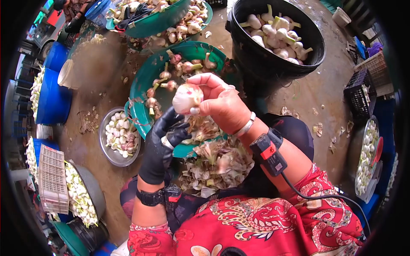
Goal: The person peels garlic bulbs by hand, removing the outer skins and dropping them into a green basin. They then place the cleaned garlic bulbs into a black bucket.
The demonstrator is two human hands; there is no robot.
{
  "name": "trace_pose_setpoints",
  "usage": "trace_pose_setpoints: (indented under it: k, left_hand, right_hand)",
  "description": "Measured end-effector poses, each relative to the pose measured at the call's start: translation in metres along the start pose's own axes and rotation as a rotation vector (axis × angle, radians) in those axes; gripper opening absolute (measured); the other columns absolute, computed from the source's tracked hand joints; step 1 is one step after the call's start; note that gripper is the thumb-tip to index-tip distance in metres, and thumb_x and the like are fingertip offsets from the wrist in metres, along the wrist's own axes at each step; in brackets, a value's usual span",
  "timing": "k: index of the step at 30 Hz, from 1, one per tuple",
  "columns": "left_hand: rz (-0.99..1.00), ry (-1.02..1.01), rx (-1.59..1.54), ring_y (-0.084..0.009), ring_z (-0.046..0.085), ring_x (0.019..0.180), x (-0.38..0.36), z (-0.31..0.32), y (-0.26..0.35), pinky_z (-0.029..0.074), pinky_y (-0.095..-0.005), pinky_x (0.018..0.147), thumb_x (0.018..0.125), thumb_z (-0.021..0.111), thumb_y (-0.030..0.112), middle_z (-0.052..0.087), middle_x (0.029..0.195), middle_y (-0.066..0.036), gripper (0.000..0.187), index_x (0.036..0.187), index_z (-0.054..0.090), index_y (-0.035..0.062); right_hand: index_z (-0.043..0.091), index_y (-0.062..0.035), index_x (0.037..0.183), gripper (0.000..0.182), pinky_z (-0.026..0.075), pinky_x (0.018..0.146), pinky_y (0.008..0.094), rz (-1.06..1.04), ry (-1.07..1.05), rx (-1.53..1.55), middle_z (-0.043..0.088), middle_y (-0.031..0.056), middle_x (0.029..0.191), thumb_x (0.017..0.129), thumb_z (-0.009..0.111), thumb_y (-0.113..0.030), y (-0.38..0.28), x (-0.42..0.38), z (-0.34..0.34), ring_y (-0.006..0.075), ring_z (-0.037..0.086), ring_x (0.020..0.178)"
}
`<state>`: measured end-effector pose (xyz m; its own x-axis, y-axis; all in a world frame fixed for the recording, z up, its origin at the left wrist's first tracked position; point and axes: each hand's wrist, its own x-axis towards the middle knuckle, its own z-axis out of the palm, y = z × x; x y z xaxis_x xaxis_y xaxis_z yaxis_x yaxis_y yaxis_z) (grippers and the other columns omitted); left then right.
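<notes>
My right hand (224, 104), bare with a pale bracelet at the wrist, grips a garlic bulb (188, 99) between thumb and fingers. The bulb is whitish with pink streaks. Just below it is my left hand (164, 138) in a black glove, a white band around one finger. Its fingers are curled, with the tips close to the bulb's underside; what they hold, if anything, is hidden. Under both hands stands a green basin (139, 91) with unpeeled, stemmed garlic bulbs (188, 67) along its far side. Dry garlic skins (218, 166) are heaped at its near edge.
A black bucket (232, 32) of trimmed garlic stands at the far right. To the left, a metal bowl (102, 141) holds peeled bulbs. Another green basin (160, 25) of garlic is beyond. Blue tubs (53, 96) and a plastic crate (53, 179) line the left; a black crate (356, 96) is right.
</notes>
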<state>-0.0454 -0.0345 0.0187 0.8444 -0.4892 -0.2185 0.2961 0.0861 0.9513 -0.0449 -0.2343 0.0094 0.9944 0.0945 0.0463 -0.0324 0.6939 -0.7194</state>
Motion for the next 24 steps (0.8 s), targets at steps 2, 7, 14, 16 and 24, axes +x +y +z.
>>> trace_pose_setpoints:
  k: [2,7,14,16,24]
  left_hand:
    - [0.076,-0.051,-0.270,-0.0219,0.056,0.114,0.004,0.013,0.010,0.051,-0.0361,0.093,0.089,0.060,0.011,0.053,0.128,-0.012,0.063,0.144,0.031,0.0034]
    - [0.050,0.021,-0.529,-0.0247,0.058,0.111,0.011,0.006,0.007,0.053,-0.0385,0.091,0.086,0.055,0.000,0.055,0.126,-0.012,0.058,0.142,0.038,0.0041]
    - [0.153,0.149,0.016,-0.0206,0.058,0.110,0.009,0.002,0.008,0.054,-0.0324,0.088,0.086,0.056,-0.004,0.056,0.126,-0.012,0.055,0.139,0.041,-0.0003]
    - [0.179,0.147,-0.004,-0.0192,0.058,0.109,0.011,0.002,0.006,0.051,-0.0306,0.090,0.085,0.061,-0.005,0.056,0.126,-0.012,0.055,0.137,0.043,-0.0013]
    - [0.270,0.190,0.410,-0.0189,0.056,0.109,0.016,-0.002,-0.006,0.047,-0.0316,0.094,0.082,0.069,-0.001,0.052,0.120,-0.009,0.058,0.135,0.046,-0.0014]
  right_hand:
    - [0.053,-0.0035,0.116,0.052,0.049,0.090,0.0323,0.083,0.015,-0.107,0.062,0.0094,0.108,0.067,0.068,0.004,0.004,-0.005,0.015,0.0193,0.062,0.098]
    - [0.061,-0.0011,0.109,0.039,0.051,0.081,0.0283,-0.142,-0.022,-0.579,0.064,0.0072,0.100,0.072,0.070,-0.001,0.010,0.001,0.018,0.0129,0.062,0.089]
    - [0.068,0.0006,0.086,0.017,0.051,0.060,0.0290,-0.249,0.104,-0.739,0.066,0.0101,0.072,0.074,0.073,-0.009,0.030,0.007,0.012,0.0175,0.064,0.063]
    - [0.065,-0.0004,0.078,0.012,0.050,0.058,0.0344,-0.303,0.110,-0.866,0.064,0.0145,0.070,0.074,0.071,-0.010,0.028,0.007,0.015,0.0272,0.063,0.063]
    - [0.055,-0.0045,0.075,0.006,0.048,0.057,0.0432,-0.511,0.094,-1.404,0.054,0.0134,0.067,0.076,0.060,-0.004,0.029,-0.003,0.021,0.0339,0.058,0.066]
